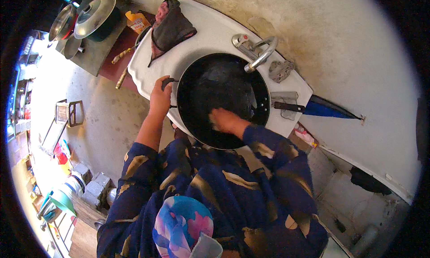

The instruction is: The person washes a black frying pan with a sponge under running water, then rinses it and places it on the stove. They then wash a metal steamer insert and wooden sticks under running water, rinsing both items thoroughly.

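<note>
A large black frying pan [218, 80] rests over the basin of a white sink [205, 18], its long handle [289, 106] pointing right. My left hand [161, 95] grips the small loop handle on the pan's left side. Inside the pan, near its lower edge, my right hand [225, 121] presses on the inner surface; its fingers are blurred, and whether it holds a scrubber cannot be told. The chrome faucet [265, 53] arches over the pan's upper right rim, and the pan's surface looks wet.
A dark cloth [173, 28] lies on the sink's upper left. Right of the faucet sit a crumpled grey rag [281, 71] and a grey cloth [289, 115] under the pan handle. Farther left, a lidded pot [95, 18] and a small pan [72, 47] stand on a table. The wall closes off the far side.
</note>
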Tool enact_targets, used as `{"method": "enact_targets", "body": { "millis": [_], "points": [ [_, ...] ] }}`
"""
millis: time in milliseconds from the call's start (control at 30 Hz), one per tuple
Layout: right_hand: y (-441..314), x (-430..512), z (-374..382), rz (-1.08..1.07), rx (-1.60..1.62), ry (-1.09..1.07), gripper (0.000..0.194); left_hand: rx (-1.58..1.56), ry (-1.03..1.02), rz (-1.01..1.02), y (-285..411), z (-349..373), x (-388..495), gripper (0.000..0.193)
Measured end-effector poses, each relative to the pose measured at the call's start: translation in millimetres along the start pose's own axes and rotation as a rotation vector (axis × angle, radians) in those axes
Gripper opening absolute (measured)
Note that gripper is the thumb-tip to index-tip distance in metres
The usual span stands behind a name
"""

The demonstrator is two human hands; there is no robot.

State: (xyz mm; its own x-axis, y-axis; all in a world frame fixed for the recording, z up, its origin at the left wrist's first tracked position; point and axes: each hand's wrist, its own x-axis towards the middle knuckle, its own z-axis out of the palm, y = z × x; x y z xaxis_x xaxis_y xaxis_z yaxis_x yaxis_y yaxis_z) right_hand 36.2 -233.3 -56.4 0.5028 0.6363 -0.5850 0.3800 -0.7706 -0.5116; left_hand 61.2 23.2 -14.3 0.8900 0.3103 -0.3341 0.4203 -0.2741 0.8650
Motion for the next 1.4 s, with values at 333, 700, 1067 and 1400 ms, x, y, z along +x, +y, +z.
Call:
{"method": "enact_targets", "body": {
  "millis": [333, 700, 1067, 1400],
  "points": [
    [55, 32, -55, 0.191, -0.201, 0.637, 0.016, -0.037, -0.049, -0.033, -11, -1, 3, 0.030],
    [10, 108, -100, 0.304, 0.505, 1.311, 0.031, -0.011, -0.022, 0.079, -13, 0, 2, 0.029],
    [-56, 84, -53, -0.274, 0.311, 0.755, 0.033, -0.009, 0.014, 0.082, -10, 0, 0, 0.030],
    [68, -26, -54, 0.374, -0.381, 0.361, 0.022, 0.048, -0.009, 0.115, -13, -1, 3, 0.030]
  ]
}}
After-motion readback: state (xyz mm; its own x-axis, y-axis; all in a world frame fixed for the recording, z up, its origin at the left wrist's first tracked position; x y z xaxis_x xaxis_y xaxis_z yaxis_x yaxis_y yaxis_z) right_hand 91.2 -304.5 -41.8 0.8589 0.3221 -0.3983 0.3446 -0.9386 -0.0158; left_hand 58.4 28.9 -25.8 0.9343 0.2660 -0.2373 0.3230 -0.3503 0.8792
